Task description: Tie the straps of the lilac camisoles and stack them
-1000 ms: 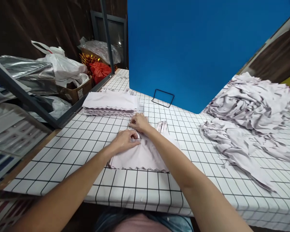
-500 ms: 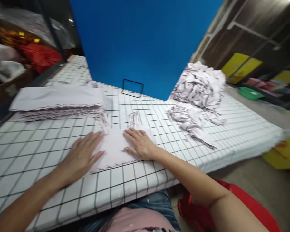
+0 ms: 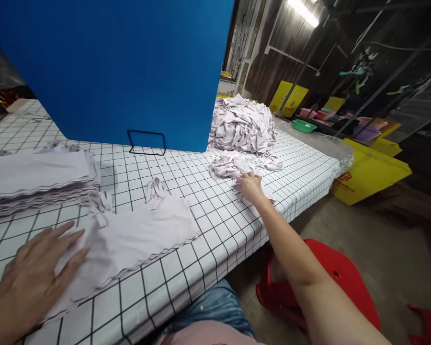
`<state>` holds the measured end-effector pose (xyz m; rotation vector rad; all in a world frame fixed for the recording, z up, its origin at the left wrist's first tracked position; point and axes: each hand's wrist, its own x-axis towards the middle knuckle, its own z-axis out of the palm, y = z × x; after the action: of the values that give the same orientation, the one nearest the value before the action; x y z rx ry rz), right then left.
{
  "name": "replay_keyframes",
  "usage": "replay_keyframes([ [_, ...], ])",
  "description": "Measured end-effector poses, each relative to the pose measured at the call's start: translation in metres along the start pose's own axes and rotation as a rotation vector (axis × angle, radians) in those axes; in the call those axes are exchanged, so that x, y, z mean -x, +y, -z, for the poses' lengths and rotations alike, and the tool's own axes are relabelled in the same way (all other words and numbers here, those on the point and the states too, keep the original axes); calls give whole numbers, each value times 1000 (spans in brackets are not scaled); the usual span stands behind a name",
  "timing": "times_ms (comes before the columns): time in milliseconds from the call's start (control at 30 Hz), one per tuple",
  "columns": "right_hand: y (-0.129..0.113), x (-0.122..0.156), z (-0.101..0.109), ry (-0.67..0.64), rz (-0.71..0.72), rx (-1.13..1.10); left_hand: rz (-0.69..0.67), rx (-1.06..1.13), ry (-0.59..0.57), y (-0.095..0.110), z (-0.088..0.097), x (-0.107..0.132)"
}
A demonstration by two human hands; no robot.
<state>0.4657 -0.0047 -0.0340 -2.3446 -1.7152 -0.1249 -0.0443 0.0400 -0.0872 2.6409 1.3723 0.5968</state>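
My left hand (image 3: 36,273) lies flat with fingers spread on a pale lilac strappy garment (image 3: 136,235) smoothed out on the checked table (image 3: 201,191). My right hand (image 3: 250,186) reaches far to the right and rests on a crumpled lilac garment (image 3: 233,165) at the foot of a heap of the same garments (image 3: 242,122). Its fingers curl onto the cloth, but I cannot make out whether they grip it. A neat stack of folded lilac garments (image 3: 36,175) sits at the left, just beyond my left hand.
A tall blue board (image 3: 111,67) stands on a black wire stand (image 3: 146,143) at the back of the table. A red stool (image 3: 330,278) is on the floor under my right arm. Yellow boxes (image 3: 369,175) and a green basin (image 3: 303,125) lie to the right.
My right hand has left the flat garment and stretched out to the crumpled pile on the right. My view has swung right. My left hand stays flat on the garment.
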Motion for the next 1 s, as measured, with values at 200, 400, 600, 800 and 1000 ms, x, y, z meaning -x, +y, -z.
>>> replay_keyframes([
  [200,-44,11,55,76,251,-652,59,361,-32,106,23,-49],
  [400,-142,18,54,-420,438,-1022,152,984,-179,179,6,-94],
  [600,-141,13,12,-881,327,-1295,309,1232,-222,146,-2,-85],
  [800,-134,10,-2,-973,336,-1413,360,1289,-151,137,4,-82],
  [1000,-144,17,7,-857,439,-1403,444,1579,-13,142,8,-92],
])
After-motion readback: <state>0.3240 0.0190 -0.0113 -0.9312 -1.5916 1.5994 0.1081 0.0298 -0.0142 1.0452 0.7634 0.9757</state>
